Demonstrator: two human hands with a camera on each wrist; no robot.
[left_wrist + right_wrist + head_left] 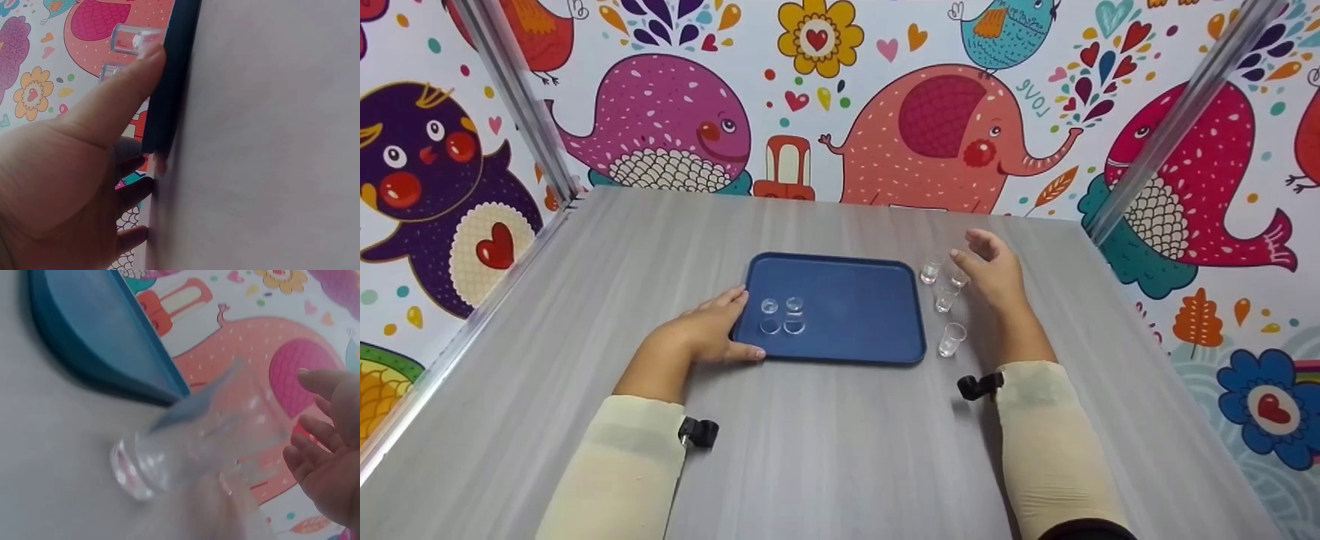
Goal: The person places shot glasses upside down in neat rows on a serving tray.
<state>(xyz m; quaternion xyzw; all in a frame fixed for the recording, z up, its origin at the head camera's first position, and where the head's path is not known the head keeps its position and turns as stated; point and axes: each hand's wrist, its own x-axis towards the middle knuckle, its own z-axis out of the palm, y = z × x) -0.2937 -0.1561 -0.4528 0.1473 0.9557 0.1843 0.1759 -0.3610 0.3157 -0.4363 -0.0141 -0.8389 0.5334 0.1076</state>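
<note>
A blue tray (855, 311) lies flat on the table. My left hand (701, 330) holds its near left corner, the thumb on the near rim and the fingers along the left side. Inside the tray's left part, two small clear shot glasses (794, 316) stand side by side, seemingly upside down. Several more clear shot glasses (952, 340) stand upright on the table to the right. My right hand (994, 270) hovers beside the far ones, fingers apart and gripping nothing. In the right wrist view, a shot glass (197, 439) looms before the hand (332, 444).
The grey table (825, 450) reaches back to a wall (877, 45) printed with cartoon animals. Metal posts (521, 97) stand at its far corners. The loose glasses stand close to the tray's right rim and to one another.
</note>
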